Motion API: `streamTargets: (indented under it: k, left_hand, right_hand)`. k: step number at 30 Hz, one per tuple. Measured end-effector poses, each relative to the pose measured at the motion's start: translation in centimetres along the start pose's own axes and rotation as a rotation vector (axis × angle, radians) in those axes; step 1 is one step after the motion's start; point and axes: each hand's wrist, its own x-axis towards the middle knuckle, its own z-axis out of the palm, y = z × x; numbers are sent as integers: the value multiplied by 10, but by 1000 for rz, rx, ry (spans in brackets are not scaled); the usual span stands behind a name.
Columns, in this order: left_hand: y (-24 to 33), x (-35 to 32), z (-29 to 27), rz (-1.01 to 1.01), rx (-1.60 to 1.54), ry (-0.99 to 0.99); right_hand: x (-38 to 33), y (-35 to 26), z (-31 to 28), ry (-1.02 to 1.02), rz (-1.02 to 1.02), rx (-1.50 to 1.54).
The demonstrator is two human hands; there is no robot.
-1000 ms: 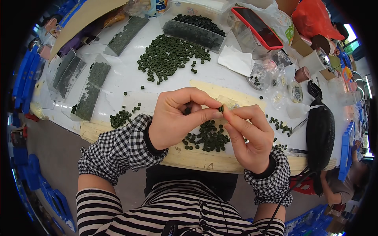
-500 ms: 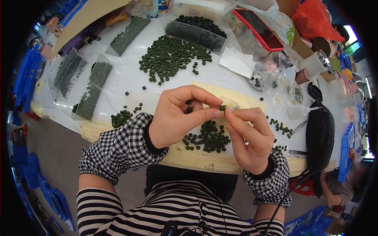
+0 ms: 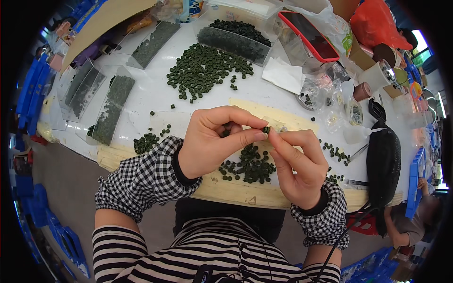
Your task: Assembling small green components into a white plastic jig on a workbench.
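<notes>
White table (image 3: 155, 96) strewn with green beads (image 3: 204, 70).

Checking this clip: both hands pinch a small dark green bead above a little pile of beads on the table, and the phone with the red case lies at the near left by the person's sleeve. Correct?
Not quite. In the head view the phone with the red case lies at the far right of the table, not by the sleeve. The rest holds: left hand and right hand pinch a small dark green bead above the little pile of beads.

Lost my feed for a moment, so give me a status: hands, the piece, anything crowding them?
Left hand and right hand pinch one small green bead together above the table. Loose bead pile directly beneath; nothing between the hands.
</notes>
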Motion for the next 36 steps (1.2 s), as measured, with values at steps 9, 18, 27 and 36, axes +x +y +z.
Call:
streamTargets:
  k: [9, 18, 27, 36]
  left_hand:
    - [-2, 0, 0, 14, -16, -11]
    - [-4, 1, -3, 67, 11, -38]
    - [-5, 2, -4, 88, 11, -55]
    - [-6, 2, -2, 90, -34, -62]
  right_hand:
    - [0, 1, 0, -5, -6, -7]
    - [-1, -1, -2, -23, 42, 68]
    - [-4, -3, -3, -41, 152, 175]
    - [-2, 0, -2, -46, 56, 76]
